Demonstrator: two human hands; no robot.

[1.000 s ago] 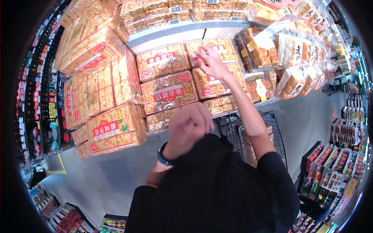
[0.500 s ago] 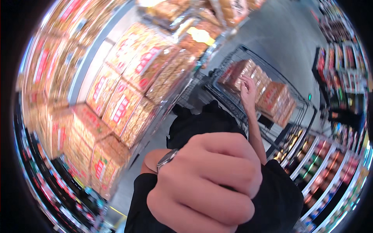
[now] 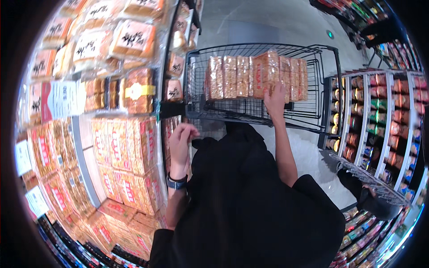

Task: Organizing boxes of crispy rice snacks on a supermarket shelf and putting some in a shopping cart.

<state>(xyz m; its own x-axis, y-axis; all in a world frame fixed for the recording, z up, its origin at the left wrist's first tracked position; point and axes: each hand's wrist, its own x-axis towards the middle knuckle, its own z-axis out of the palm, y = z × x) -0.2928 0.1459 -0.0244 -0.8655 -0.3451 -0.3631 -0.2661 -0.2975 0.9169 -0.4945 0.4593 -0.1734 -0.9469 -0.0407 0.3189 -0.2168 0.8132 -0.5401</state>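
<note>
My right hand (image 3: 275, 99) reaches over the near side of a black wire shopping cart (image 3: 263, 119). Its thumb and fingers are apart and rest against the near end of clear-wrapped packs (image 3: 223, 78) of golden, crunchy-looking pastry. Amid this row, a pack with red lettering (image 3: 264, 71) shows its broad face and leans a little. My left hand (image 3: 182, 138), wearing a dark wristwatch (image 3: 177, 182), hovers left of my body beside the shelf. Its fingers are loosely curled, and nothing shows in them.
At left, stacked pastry packs (image 3: 129, 147) with red labels fill a display. Bagged bread loaves (image 3: 134, 40) lie beyond, with a price sign (image 3: 65, 100) in front. To the right stands a rack of small colourful packages (image 3: 375, 116). Grey floor (image 3: 241, 22) shows past the cart.
My left fist has dropped from close in front of the camera to beside the left shelf. The view has turned, and my right hand has settled against the packs.
</note>
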